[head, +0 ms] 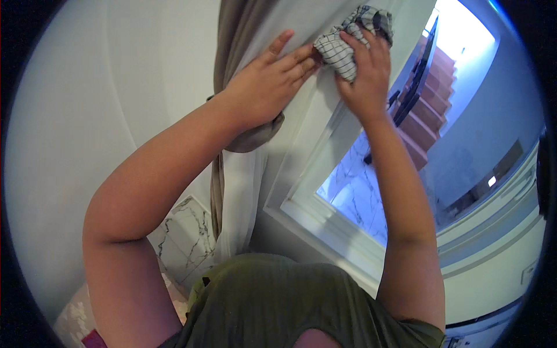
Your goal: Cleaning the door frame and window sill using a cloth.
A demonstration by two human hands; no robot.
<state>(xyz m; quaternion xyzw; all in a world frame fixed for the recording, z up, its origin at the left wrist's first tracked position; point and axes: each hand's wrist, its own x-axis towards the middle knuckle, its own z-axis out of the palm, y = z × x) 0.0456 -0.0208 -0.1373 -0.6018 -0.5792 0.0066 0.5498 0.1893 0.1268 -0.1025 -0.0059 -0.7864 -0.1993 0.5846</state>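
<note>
My right hand (367, 82) grips a crumpled black-and-white checked cloth (341, 52) against the upper part of a white window frame (398, 48). Just left of it, my left hand (272, 82) is spread with the thumb apart, its fingertips close to the cloth's edge. Whether they touch the cloth I cannot tell. Behind that hand hang a white sheer curtain (239, 195) and a brown-grey curtain (233, 39). A gathered brown-grey fold (256, 137) shows below my left wrist.
Through the window glass (357, 187) a staircase (428, 113) with a dark railing (415, 87) is visible. A white wall (61, 152) stands on the left, above marble-patterned tile (187, 235). Pale patterned fabric (74, 313) lies at the lower left.
</note>
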